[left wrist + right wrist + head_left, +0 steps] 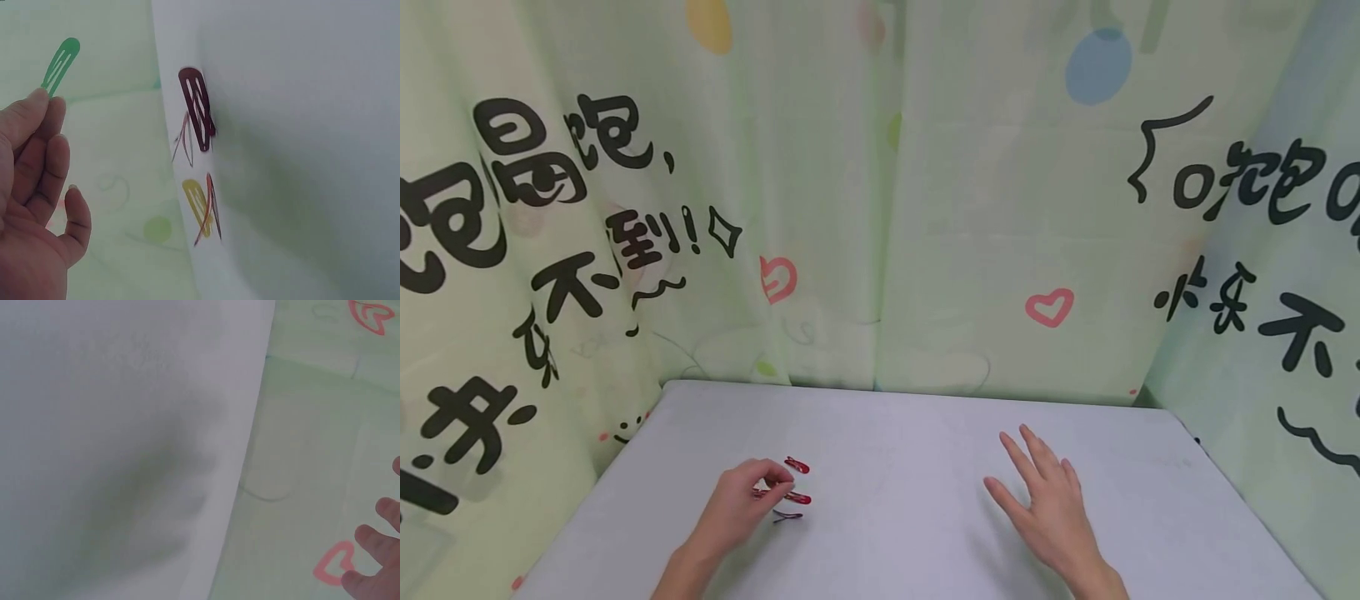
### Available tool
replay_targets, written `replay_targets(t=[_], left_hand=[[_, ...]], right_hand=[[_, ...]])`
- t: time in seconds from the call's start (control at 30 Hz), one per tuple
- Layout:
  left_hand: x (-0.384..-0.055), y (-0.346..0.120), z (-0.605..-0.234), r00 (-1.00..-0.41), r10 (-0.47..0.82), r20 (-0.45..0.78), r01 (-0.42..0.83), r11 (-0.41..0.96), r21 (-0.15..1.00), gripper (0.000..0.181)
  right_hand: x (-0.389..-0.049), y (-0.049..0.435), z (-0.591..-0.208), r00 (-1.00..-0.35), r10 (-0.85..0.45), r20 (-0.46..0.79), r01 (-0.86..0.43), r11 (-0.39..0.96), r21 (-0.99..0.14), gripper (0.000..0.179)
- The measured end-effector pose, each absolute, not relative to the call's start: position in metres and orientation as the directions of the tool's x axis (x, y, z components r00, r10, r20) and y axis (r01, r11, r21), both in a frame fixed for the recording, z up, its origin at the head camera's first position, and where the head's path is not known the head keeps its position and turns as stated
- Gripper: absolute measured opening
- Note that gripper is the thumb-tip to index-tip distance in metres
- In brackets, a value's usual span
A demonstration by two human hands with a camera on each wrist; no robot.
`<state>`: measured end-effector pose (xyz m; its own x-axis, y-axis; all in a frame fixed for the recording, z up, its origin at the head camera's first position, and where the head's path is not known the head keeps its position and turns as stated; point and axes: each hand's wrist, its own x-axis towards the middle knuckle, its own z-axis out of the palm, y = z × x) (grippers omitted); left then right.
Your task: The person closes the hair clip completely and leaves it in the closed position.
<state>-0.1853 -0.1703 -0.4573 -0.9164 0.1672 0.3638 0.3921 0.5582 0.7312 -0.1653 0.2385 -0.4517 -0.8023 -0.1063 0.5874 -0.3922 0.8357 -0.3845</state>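
Observation:
Between thumb and fingertips, my left hand (pixel 741 504) pinches a green snap hair clip (pixel 60 65) by one end. The left wrist view shows the clip pointing up out of the fingers; the hand hides it in the head view. On the table close by lie several more hair clips: a dark red one (pixel 195 106), a yellow one (pixel 199 207) and thin reddish ones seen side-on. The head view has a red clip (pixel 797 465) just beyond the left fingers. Over the right half of the table, my right hand (pixel 1051 512) hovers with its fingers spread, holding nothing.
The white table (pixel 895 475) has its far edge along a pale green curtain (pixel 955 208) with black lettering and hearts. More curtain hangs at the left and right sides. A shadow falls on the table beneath each hand.

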Motion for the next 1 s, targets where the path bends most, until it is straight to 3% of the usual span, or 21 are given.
replay_targets(t=[0.2,0.53,1.0], left_hand=[[-0.185,-0.156,-0.457,-0.928,0.174,0.328,0.372,0.436,0.82,0.014],[-0.188,-0.139,-0.461,-0.912,0.176,0.371,0.408,0.309,0.859,0.014],[-0.188,-0.113,-0.456,-0.911,0.186,0.369,0.408,0.257,0.876,0.013]], right_hand=[[-0.166,0.229,-0.45,-0.784,-0.11,0.611,-0.425,0.813,-0.398,0.06],[-0.162,0.22,-0.448,-0.882,-0.025,0.471,-0.335,0.736,-0.588,0.051],[-0.168,0.209,-0.452,-0.81,-0.052,0.584,-0.474,0.644,-0.601,0.038]])
